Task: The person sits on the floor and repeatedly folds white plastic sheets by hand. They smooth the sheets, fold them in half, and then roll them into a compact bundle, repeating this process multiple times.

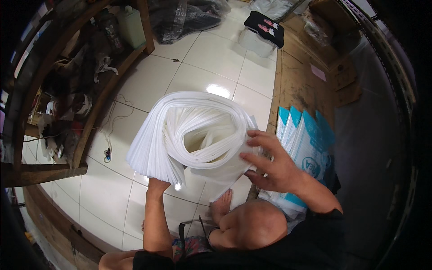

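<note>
A thick bundle of thin white sheets [155, 121], curled into a loose roll with a hollow middle, is held up in front of me. My left hand [158, 183] is beneath its lower left end and bears it; the fingers are hidden by the sheets. On the right side, my right hand [272, 164] has its fingers spread, the tips at the outermost sheets. Whether they press on the sheets I cannot tell. A single sheet corner [220, 191] hangs down below the roll toward my foot.
White floor tiles [202, 58] lie below. A cluttered wooden shelf [114, 78] stands left, with a cord [108, 135] on the floor beside it. Clear-and-turquoise plastic packages [306, 139] lean by a cardboard panel [299, 81] at right. Farther off are folded black cloth [265, 29] and dark plastic bags [184, 20].
</note>
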### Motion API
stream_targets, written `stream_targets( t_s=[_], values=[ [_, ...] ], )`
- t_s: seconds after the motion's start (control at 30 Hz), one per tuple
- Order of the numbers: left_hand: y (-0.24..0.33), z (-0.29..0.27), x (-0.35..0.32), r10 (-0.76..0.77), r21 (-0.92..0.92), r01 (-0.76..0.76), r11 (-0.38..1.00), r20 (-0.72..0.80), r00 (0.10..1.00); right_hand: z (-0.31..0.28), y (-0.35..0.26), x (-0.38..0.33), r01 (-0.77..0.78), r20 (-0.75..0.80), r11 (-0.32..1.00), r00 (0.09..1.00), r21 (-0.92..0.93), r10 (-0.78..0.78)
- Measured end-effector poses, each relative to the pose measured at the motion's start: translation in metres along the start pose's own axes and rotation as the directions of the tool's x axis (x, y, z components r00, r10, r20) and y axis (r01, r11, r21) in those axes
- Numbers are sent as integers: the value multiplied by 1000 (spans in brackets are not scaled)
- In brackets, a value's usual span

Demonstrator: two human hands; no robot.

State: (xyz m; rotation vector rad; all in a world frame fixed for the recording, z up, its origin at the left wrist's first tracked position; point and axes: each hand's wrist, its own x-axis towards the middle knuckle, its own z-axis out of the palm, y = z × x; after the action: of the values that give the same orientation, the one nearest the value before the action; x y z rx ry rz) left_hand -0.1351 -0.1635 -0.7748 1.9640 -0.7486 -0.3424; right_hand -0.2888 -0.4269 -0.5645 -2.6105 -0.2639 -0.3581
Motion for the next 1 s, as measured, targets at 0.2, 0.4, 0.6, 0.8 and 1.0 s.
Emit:
stream_targets(
  t_s=[0.2, 0.4, 0.6, 0.8, 1.0],
  values=[
    [-1, -5, -2, 59, 110, -60, 992, 14, 998, -16, 16, 7, -7, -89, 996, 996, -89, -1],
    [4, -4, 0, 76, 117, -77, 990, 17, 997, -27, 23, 11, 77, 69, 977, 996, -198, -64],
    [6, -5, 2, 82, 126, -83, 989, 13, 997, -29, 6, 25, 138, 258, 985, 960, -106, -107],
    [7, -5, 5, 88, 139, -89, 986, 11, 996, -28, -1, 28, 112, 321, 993, 942, -44, -92],
    [12, -4, 7, 103, 127, -100, 987, -14, 995, -32, -17, 31, 131, 511, 990, 848, 52, -139]
  ],
)
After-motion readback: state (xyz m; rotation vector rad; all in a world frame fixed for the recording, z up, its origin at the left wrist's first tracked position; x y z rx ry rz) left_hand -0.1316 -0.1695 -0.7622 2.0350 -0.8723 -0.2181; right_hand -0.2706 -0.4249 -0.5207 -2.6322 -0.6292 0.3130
